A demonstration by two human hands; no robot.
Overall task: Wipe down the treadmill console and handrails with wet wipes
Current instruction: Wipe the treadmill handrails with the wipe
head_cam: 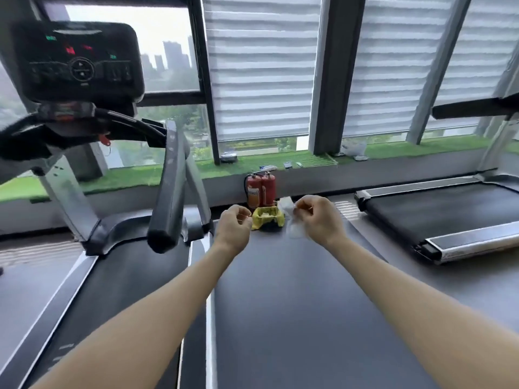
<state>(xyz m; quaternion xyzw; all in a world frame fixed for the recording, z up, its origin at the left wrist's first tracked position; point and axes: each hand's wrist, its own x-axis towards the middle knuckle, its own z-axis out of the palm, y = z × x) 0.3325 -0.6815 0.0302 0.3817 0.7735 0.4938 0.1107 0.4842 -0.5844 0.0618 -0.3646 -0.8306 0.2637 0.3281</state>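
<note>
Right hand [318, 217] pinching one crumpled, thin white wipe [292, 220], out over the floor; left hand [234, 224] curled, holding nothing visible. Glossy black console [77, 61] far left. Two red extinguishers [261, 190] beyond.

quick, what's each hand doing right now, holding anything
Left hand: fingers curled, nothing visible in them.
Right hand: fingers pinch a crumpled white wet wipe.
</note>
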